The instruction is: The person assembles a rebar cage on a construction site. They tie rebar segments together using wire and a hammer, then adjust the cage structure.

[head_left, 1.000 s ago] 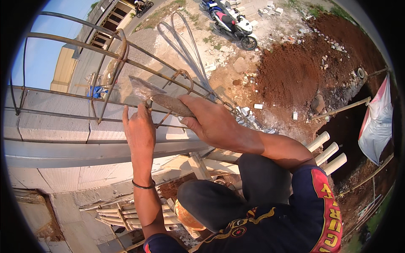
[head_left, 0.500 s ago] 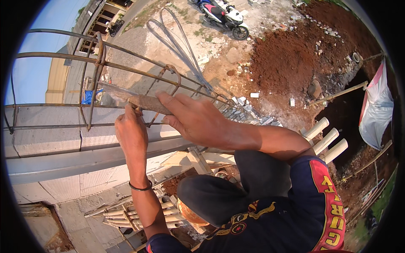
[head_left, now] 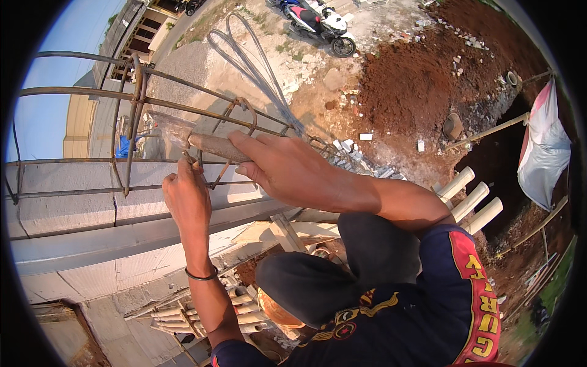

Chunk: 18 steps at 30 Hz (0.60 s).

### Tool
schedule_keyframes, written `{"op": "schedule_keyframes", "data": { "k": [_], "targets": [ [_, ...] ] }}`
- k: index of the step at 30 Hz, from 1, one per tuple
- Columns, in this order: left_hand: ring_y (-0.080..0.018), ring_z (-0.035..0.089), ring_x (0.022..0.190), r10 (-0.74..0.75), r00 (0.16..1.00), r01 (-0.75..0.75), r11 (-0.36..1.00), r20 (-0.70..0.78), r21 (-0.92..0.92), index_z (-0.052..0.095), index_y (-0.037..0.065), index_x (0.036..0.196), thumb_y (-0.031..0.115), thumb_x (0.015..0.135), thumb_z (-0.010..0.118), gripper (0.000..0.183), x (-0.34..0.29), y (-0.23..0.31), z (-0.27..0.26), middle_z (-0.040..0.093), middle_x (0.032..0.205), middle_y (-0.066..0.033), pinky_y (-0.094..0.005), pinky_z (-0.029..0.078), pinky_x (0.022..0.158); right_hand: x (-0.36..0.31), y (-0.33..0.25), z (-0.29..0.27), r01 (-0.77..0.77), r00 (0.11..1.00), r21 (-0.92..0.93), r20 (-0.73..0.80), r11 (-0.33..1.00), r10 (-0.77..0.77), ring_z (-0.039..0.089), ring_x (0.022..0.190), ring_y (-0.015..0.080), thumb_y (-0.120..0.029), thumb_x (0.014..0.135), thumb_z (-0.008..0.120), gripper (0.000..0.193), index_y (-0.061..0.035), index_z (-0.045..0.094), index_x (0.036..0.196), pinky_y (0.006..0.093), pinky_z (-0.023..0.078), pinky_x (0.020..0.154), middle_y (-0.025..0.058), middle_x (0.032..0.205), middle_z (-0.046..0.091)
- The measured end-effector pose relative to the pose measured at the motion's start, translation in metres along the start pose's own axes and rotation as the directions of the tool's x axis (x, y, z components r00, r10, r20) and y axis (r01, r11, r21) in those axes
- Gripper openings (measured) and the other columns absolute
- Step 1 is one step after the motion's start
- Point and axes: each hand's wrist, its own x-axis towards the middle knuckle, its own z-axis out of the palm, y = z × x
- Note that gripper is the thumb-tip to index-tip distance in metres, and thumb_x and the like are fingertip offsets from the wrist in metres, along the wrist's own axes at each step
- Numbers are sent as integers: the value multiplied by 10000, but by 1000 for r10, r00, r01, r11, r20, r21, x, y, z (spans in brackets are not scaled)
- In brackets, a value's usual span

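Note:
My right hand point(head_left: 284, 168) is wrapped round the thick brown handle of a flat-bladed tool point(head_left: 215, 147). Its grey blade widens away from the handle and points left, among the bars of a rusty rebar cage point(head_left: 177, 109). Whether it is a trowel or a chopping blade I cannot tell. Just below the handle's front end, my left hand point(head_left: 187, 192) is closed in a pinch beside the cage's lower bars. What sits between its fingertips is too small to make out. The cage runs above a wall of pale blocks point(head_left: 64, 211).
A grey metal beam point(head_left: 92, 248) runs along the wall on my side. Bamboo poles point(head_left: 483, 215) jut out at right, near a dark pit with a white sheet point(head_left: 544, 153). Far below lie red soil point(head_left: 397, 85), bent steel rods point(head_left: 251, 61) and a parked motorbike point(head_left: 321, 24).
The view has shifted slightly, with the cage sitting a little lower. The blade shows more of its flat face now. Both hands keep their grips at nearly the same place.

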Motion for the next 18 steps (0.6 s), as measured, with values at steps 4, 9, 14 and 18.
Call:
{"op": "schedule_keyframes", "data": {
  "k": [4,9,14,18],
  "targets": [
    [-378,562,772,11,1000,-12,999,-24,-43,598,60,927,145,937,568,91,-1,0,1,634,766,-195,-487,456,700,0,2,-1,125,987,62,-113,990,-117,622,730,416,-185,917,590,393,-7,458,1241,504,475,621,215,800,608],
    [-361,549,761,30,999,-30,999,-19,-15,606,69,913,148,947,557,99,-2,-1,0,629,752,-172,-479,451,700,-1,6,-2,-44,996,94,79,995,37,621,747,416,-208,915,593,418,0,463,1254,499,478,618,216,807,608],
    [-359,551,759,67,997,-67,998,-46,16,611,66,901,153,946,559,110,-2,-4,3,622,730,-167,-477,448,693,-3,4,0,129,984,94,-137,987,-116,603,740,413,-162,888,635,477,-10,453,1302,498,464,617,181,820,599],
    [-354,553,744,70,995,-67,997,-76,43,600,62,878,144,928,579,98,-3,-3,4,627,720,-169,-468,446,700,-3,3,-5,-39,993,94,117,995,27,607,745,408,-144,878,648,490,1,468,1310,474,479,631,184,851,601]
  ]
}}
